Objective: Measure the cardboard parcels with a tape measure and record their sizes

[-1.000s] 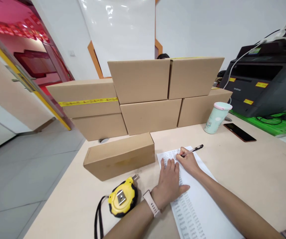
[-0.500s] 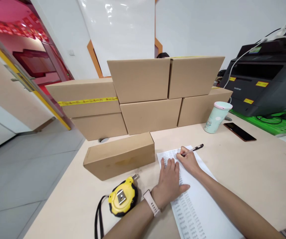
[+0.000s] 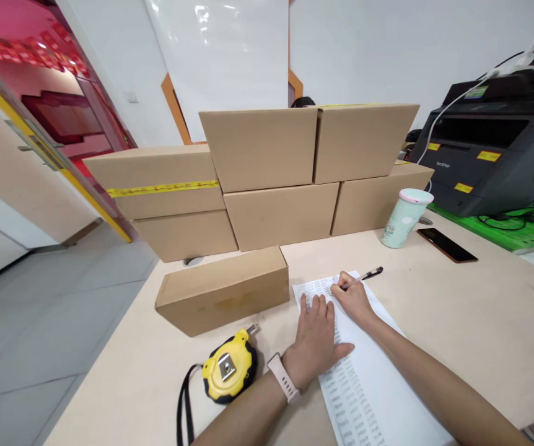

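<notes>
My left hand point(image 3: 316, 341) lies flat with fingers spread on a sheet of paper point(image 3: 364, 378) filled with columns of small writing. A pen point(image 3: 364, 275) with a dark end is pinched in my right hand point(image 3: 353, 298), its tip near the top of the sheet. To the left of my left wrist rests a yellow and black tape measure point(image 3: 227, 365) with a black strap and a bit of its metal end out. Beyond it, a small closed cardboard box point(image 3: 225, 294) sits beside the paper's top left corner.
Several larger cardboard boxes point(image 3: 279, 217) are stacked across the back of the table point(image 3: 471, 328). A light green cup point(image 3: 404, 222) and a phone point(image 3: 447, 244) stand at the right, before a black printer point(image 3: 471, 164). The top of a person's head point(image 3: 303, 102) shows behind the boxes.
My right hand and the pen have shifted very slightly to the right along the paper. The left hand stays put, and the other things lie where they were.
</notes>
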A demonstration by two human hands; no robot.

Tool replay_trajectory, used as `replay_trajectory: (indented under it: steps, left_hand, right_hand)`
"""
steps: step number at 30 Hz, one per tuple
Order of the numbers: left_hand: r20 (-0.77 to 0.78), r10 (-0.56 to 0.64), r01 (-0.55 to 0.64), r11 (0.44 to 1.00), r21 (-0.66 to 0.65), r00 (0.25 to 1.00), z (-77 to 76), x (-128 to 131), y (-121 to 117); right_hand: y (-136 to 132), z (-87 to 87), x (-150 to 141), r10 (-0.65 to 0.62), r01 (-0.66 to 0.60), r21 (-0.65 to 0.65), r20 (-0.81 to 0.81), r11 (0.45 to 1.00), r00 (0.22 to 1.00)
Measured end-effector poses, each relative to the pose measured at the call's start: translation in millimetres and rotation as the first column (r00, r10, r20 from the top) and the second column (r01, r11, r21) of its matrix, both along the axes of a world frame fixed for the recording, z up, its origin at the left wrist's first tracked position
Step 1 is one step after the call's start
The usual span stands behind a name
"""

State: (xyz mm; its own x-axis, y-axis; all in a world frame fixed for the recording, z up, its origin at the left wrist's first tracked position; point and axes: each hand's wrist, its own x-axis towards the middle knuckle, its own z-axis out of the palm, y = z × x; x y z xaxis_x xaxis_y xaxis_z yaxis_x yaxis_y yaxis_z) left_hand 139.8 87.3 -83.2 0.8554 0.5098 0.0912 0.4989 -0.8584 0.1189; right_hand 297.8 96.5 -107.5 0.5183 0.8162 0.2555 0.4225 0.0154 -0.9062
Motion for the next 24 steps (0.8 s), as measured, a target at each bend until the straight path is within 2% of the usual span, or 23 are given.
replay_trajectory:
  steps: [11, 24]
  left_hand:
    - [0.014, 0.005, -0.005, 1.000, 0.026, 1.000, -6.4, 0.2, 0.1]
    - [0.003, -0.002, 0.002, 1.000, 0.020, 1.000, -2.9, -0.8, -0.4]
  right_hand:
    - [-0.9, 0.6, -0.5, 0.014, -0.014, -0.008, 0.015, 1.000, 1.000]
    - [-0.8, 1.0, 0.1, 0.006, -0.005, -0.010, 0.022, 1.000, 1.000]
